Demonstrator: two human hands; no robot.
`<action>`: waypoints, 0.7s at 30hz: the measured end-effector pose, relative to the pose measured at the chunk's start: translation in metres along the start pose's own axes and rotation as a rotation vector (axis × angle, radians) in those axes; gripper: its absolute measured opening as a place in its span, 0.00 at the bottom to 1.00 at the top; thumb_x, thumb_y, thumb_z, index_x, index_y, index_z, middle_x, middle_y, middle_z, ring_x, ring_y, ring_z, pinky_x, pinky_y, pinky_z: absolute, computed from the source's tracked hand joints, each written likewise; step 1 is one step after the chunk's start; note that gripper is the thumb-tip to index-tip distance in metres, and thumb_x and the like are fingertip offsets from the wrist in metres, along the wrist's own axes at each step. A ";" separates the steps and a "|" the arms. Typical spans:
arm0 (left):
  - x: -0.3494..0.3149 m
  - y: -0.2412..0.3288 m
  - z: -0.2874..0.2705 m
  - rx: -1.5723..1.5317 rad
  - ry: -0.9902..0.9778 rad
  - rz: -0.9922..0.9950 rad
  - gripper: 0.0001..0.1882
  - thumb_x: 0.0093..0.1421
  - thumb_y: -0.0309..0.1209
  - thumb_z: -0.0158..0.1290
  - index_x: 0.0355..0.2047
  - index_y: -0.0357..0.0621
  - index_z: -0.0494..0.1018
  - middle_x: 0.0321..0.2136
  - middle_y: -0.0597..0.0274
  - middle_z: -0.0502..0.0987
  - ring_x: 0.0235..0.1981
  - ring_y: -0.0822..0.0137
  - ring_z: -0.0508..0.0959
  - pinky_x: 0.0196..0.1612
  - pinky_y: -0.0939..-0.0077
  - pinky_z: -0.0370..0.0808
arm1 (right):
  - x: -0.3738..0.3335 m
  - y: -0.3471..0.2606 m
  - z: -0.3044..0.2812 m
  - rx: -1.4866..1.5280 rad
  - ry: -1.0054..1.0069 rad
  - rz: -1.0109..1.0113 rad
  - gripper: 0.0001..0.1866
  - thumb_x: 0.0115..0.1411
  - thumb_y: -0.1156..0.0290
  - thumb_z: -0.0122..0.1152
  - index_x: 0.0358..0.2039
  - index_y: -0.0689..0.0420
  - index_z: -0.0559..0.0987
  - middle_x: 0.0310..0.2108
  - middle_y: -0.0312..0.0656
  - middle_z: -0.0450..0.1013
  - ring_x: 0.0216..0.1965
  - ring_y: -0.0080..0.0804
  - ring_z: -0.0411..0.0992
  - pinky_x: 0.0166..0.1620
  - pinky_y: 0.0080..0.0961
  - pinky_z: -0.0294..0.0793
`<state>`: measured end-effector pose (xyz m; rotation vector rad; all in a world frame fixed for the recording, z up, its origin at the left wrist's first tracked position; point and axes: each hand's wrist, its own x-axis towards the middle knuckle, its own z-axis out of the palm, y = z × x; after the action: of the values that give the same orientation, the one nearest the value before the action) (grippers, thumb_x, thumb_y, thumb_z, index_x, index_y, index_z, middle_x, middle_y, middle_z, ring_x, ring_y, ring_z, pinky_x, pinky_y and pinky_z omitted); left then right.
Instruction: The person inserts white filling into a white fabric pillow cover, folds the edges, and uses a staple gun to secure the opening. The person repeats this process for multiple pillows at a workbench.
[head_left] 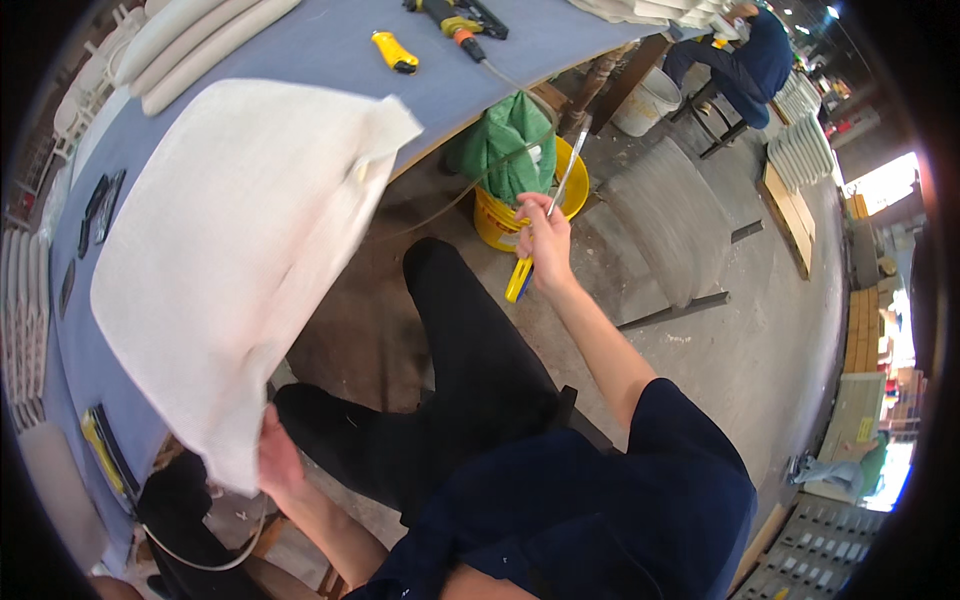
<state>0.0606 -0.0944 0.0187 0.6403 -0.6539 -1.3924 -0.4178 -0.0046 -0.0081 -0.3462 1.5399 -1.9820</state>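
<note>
From where I stand beside the worker, with twelve o'clock straight ahead, the white panel (225, 230) lies at nine o'clock from the right hand (545, 240) and well apart from it; from the left hand (278, 455) its middle lies near twelve. The panel is tilted across the edge of the blue workbench (320, 50), partly overhanging, its near edge running from one o'clock to seven. The left hand is the nearer, touching the seven-o'clock end; its fingers are blurred and partly hidden, so I cannot tell how firmly they close. Left forearm: directed between ten and eleven. Right hand: fingers curled around the yellow-handled tool (519, 279), metal shaft directed to one o'clock, handle end to seven. Right forearm: extended toward eleven, elbow bent. The yellow bucket (492, 218) stands at eleven o'clock, near the right hand.
</note>
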 end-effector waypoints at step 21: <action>-0.031 -0.187 0.170 0.633 -0.576 -0.732 0.14 0.77 0.34 0.47 0.55 0.40 0.75 0.26 0.73 0.60 0.27 0.77 0.60 0.33 0.79 0.60 | 0.151 0.075 -0.113 0.548 0.348 -0.056 0.08 0.71 0.67 0.66 0.47 0.50 0.78 0.27 0.27 0.68 0.20 0.18 0.59 0.24 0.24 0.60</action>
<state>-0.1923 -0.0810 -0.0079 1.0522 -1.4501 -2.0993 -0.5757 -0.0172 -0.1351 0.1911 1.1081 -2.4997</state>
